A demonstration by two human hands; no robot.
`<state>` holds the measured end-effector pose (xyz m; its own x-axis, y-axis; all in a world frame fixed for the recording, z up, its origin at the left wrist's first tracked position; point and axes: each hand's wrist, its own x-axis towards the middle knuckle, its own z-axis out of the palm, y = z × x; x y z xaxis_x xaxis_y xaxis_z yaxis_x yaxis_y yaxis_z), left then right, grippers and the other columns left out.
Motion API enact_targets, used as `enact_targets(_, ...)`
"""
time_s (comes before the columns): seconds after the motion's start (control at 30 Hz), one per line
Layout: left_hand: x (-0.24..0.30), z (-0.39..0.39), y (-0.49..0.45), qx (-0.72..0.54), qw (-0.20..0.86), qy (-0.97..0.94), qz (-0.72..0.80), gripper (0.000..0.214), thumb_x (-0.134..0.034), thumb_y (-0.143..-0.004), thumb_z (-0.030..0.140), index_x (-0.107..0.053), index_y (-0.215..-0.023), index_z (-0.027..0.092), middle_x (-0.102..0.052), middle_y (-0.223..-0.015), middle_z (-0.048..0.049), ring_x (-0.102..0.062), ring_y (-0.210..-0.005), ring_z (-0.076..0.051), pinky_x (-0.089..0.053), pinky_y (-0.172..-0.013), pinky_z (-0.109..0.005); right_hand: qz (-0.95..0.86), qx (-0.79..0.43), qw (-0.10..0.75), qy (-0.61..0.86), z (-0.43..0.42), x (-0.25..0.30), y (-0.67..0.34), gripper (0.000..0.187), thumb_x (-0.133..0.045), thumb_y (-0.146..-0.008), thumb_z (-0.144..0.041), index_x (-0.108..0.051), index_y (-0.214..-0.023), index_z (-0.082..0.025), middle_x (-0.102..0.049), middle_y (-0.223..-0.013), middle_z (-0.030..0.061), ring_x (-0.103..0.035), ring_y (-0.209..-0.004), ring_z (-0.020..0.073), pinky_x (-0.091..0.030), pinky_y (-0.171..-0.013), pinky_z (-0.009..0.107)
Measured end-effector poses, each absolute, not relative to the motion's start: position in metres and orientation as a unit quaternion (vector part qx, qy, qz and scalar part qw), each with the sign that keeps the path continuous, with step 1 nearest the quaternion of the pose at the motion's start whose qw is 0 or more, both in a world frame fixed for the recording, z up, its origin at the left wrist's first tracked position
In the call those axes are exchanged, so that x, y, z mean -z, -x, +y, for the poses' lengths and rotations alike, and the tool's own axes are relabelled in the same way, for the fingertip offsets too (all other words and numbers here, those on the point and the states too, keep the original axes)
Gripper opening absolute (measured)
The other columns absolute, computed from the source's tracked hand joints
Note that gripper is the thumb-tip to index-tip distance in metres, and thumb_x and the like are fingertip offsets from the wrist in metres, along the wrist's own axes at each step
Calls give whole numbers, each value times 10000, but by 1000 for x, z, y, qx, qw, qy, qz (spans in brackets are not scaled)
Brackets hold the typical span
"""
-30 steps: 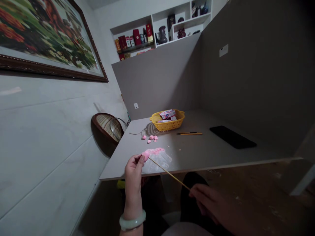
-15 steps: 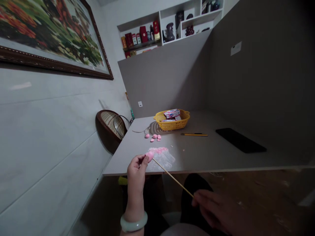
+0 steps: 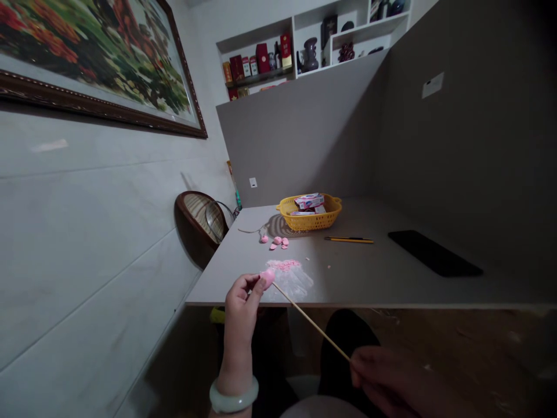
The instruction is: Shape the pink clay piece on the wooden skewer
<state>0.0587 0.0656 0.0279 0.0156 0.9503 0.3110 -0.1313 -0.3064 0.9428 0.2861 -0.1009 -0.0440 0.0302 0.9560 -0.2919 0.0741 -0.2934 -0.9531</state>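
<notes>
Pinching a soft pink lump (image 3: 267,278) in the closed grip of the left hand (image 3: 240,307), just over a clear plastic sheet (image 3: 292,281) dusted with pink crumbs on a pale grey counter (image 3: 391,284); holding a thin wooden skewer (image 3: 311,328) closed in the right hand (image 3: 383,377), tip reaching the lump; small pink pieces (image 3: 278,243) lying farther off, near a yellow plastic basket (image 3: 310,221).

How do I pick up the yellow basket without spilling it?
Grip the yellow basket by its end handles, one hand at each end, coming from above. They flare out past the rim, so fingers should fit under them. Keep it level: the boxes are piled above the rim.
</notes>
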Motion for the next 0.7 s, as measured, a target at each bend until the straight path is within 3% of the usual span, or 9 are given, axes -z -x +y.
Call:
enact_targets(0.07,-29,63,-58,-600,449,-540,383,326,-828,-730,460,-740,-851,170,-750,-817,-46,-688,-823,-201,-534,-799,-297,-481,-444,402,641,-100,45,-284,393,-459,-944,-561,-689,-871,-251,-665,-683,9,-570,-538,149,-405,-517,262)
enact_targets(0.13,-29,60,-59,-603,455,-525,391,356,-840,-709,470,-750,-870,165,-748,-816,-46,-682,-800,-196,-538,-776,-293,-526,-239,421,699,-98,41,-283,332,-522,-894,-544,-693,-924,-260,-746,-834,60,-680,-719,231,-492,-669,341)
enact_targets(0.23,-28,56,-63,-604,482,-499,393,404,-851,-696,480,-763,-925,159,-764,-864,-61,-692,-820,-199,-544,-782,-297,-542,-75,438,713,-95,32,-285,281,-548,-877,-521,-699,-893,-284,-763,-900,74,-697,-832,283,-491,-751,385)
enact_targets(0.33,-28,54,-65,-607,497,-487,384,407,-863,-688,477,-771,-922,158,-786,-925,-83,-716,-894,-226,-550,-833,-317,-529,-213,434,698,-94,28,-288,311,-549,-897,-524,-660,-764,-266,-669,-699,24,-612,-652,198,-441,-616,297)
enact_targets(0.43,-29,54,-64,-595,510,-501,367,376,-856,-714,464,-782,-923,160,-801,-980,-103,-730,-953,-247,-548,-893,-344,-474,-505,393,605,-94,34,-289,385,-497,-922,-553,-632,-742,-240,-426,-524,-65,-339,-450,108,-276,-453,233)
enact_targets(0.5,-28,54,-62,-583,504,-522,365,354,-848,-731,455,-791,-923,162,-804,-982,-107,-731,-963,-251,-541,-913,-346,-462,-557,372,581,-94,41,-287,410,-439,-954,-548,-657,-791,-241,-386,-501,-79,-305,-423,105,-246,-424,226)
enact_targets(0.6,-24,52,-61,-582,475,-538,383,341,-835,-746,458,-791,-911,163,-800,-938,-97,-723,-924,-239,-539,-881,-326,-529,-291,413,682,-91,45,-284,356,-484,-921,-522,-704,-897,-244,-685,-710,25,-630,-615,182,-467,-565,278)
enact_targets(0.7,-20,48,-65,-587,468,-529,396,347,-815,-762,476,-774,-908,165,-790,-923,-88,-712,-902,-229,-535,-850,-317,-574,-60,412,705,-87,38,-279,341,-537,-909,-466,-689,-1123,-249,-775,-1046,90,-738,-852,258,-543,-733,355)
